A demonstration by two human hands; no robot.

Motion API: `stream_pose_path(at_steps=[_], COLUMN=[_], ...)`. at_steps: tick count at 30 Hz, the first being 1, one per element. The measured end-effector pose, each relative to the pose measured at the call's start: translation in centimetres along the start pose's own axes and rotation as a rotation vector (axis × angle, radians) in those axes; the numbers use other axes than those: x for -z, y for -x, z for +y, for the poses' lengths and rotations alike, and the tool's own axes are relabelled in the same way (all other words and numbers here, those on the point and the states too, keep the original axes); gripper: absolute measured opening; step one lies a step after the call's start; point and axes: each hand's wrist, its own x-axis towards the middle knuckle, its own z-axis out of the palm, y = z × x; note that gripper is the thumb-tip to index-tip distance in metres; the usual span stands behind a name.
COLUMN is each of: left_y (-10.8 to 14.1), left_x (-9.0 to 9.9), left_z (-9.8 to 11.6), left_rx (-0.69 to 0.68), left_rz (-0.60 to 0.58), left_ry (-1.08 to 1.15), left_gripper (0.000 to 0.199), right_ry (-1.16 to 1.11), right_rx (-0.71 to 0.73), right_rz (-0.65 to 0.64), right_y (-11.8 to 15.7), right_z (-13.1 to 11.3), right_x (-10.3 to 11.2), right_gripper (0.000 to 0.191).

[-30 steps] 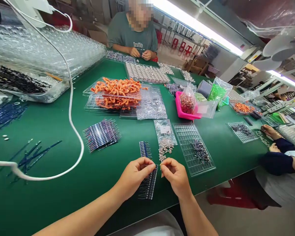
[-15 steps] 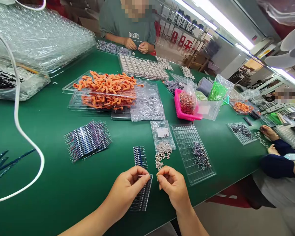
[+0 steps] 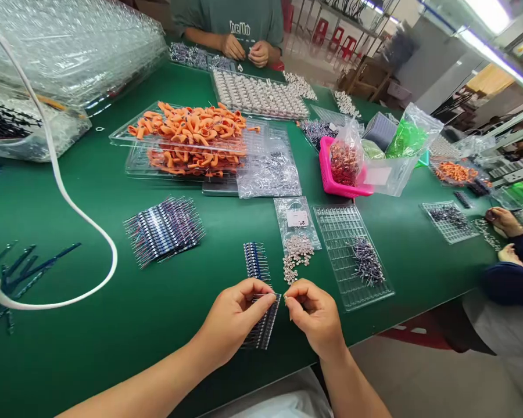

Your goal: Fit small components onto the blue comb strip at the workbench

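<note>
My left hand is closed on a strip of small dark components with thin wire leads, thumb and forefinger pinching near its upper part. Just above it lies a blue strip of similar parts, its lower end hidden by the hand. My right hand is pinched close to the strip's right edge; something tiny shows at its fingertips, too small to name. Small pale round pieces spill beside a clear labelled bag. To the right a clear ribbed tray holds a pile of leaded parts.
A bundle of wired strips lies left. Behind are stacked trays of orange pieces, a pink basket and a white-piece tray. A white cable loops at left. People's hands work across and at right.
The camera view has shifted, so the table's contents appear higher and mostly further right. Both hands keep nearly the same pose beside the strip.
</note>
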Motion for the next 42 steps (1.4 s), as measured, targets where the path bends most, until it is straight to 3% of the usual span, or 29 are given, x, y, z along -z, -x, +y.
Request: stream_pose_path(at_steps=[9, 14, 22, 42], left_y=[0.3, 0.8, 0.8, 0.7], left_x=[0.0, -0.1, -0.2, 0.1], left_z=[0.2, 0.0, 0.2, 0.1], left_rx=[-0.003, -0.019, -0.014, -0.019], left_rz=[-0.057, -0.101, -0.113, -0.134], left_ry=[0.109, 0.156, 0.201, 0.280], left_gripper=[0.017, 0.016, 0.019, 0.017], right_ry=[0.374, 0.544, 0.639, 0.551], right_rx=[0.440, 0.585, 0.642, 0.608], right_rz=[0.159, 0.223, 0.222, 0.215], right_y=[-0.2, -0.3, -0.2, -0.4], right_z=[-0.5, 0.0, 0.5, -0.1], right_x=[-0.6, -0.9, -0.9, -1.0], right_gripper=[0.014, 0.022, 0.029, 0.023])
